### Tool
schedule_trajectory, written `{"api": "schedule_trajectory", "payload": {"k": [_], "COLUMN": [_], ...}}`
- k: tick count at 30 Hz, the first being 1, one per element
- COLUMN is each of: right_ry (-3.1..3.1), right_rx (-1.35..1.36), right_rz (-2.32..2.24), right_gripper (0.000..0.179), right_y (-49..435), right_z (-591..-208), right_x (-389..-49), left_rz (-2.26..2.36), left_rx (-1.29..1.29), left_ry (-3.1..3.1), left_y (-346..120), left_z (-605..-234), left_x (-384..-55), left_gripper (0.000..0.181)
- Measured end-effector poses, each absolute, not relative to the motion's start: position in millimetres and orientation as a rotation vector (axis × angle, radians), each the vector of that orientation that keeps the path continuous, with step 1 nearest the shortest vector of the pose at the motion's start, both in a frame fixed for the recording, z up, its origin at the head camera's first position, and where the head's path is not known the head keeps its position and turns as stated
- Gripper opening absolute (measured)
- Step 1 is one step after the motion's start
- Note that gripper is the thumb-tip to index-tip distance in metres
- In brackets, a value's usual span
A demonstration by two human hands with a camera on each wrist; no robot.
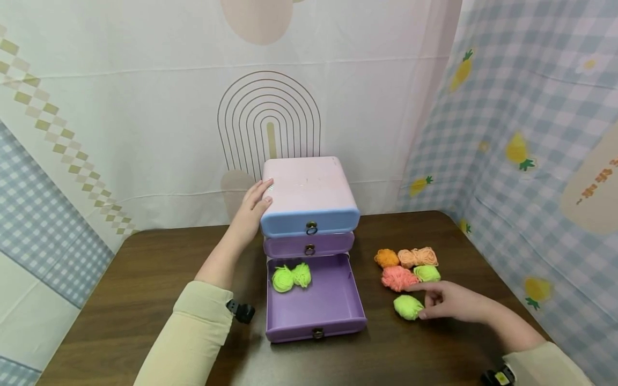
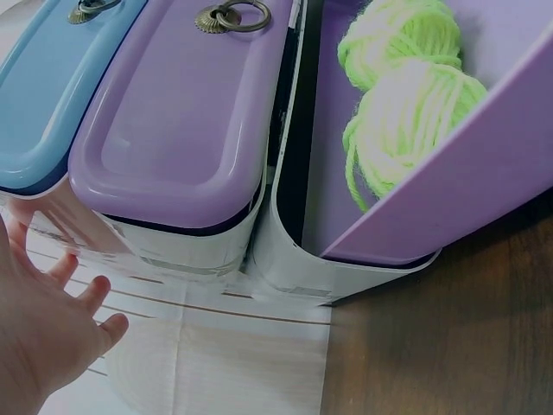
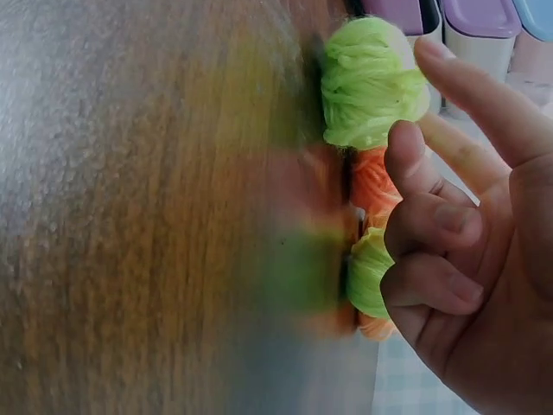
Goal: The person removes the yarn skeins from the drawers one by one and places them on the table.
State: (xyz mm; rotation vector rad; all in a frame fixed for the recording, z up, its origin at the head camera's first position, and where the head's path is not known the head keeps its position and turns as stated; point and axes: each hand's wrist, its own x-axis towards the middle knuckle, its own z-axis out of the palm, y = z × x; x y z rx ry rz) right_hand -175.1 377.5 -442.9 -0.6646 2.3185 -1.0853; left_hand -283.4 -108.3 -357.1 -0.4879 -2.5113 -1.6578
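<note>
A small drawer cabinet (image 1: 306,185) has a pink top and a blue upper drawer front. My left hand (image 1: 250,212) rests along its upper left edge with the fingers spread. The bottom purple drawer (image 1: 333,305) is pulled out and holds two lime-green yarn balls (image 1: 282,279) in its back left part. Over on the right, my right hand (image 1: 451,301) is beside a lone lime-green yarn ball (image 1: 407,307) on the table. Its thumb tip is right at the ball's edge and the index finger reaches out past it, while the other fingers are bent.
Behind the lone ball are a coral yarn ball (image 1: 398,279), an orange yarn ball (image 1: 387,258), a peach yarn bundle (image 1: 418,257) and another green ball (image 1: 427,273). The middle purple drawer (image 1: 309,245) sticks out slightly. Cloth (image 1: 367,107) hangs behind the brown table (image 1: 159,279).
</note>
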Motion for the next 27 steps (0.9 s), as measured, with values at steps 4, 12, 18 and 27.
{"api": "schedule_trajectory", "payload": {"k": [4,12,18,27], "right_ry": [2.316,2.287,2.31,2.469], "right_rx": [-0.718,-0.731,-0.706,-0.605], "right_rz": [-1.127,-1.144,-1.126,-1.019], "right_gripper": [0.052,0.041,0.041,0.04], "right_y": [374.3,364.6,363.6,364.0], "right_z": [-441.8,-445.6,-448.8,-448.8], "right_x": [-172.6,-171.5,-173.5,-176.9], "left_rz": [-1.64,-1.64,-1.666,-1.673], "left_rx": [-0.496,-0.5,-0.491,-0.489], "left_ry": [-2.503,-2.497,-2.524,-2.522], "left_y": [-110.0,-110.3,-106.5,-105.2], "left_z": [-366.7,-368.0,-350.9,-344.3], "left_x": [-291.2,-291.4,-277.1,-270.7], "left_gripper": [0.052,0.053,0.053,0.053]}}
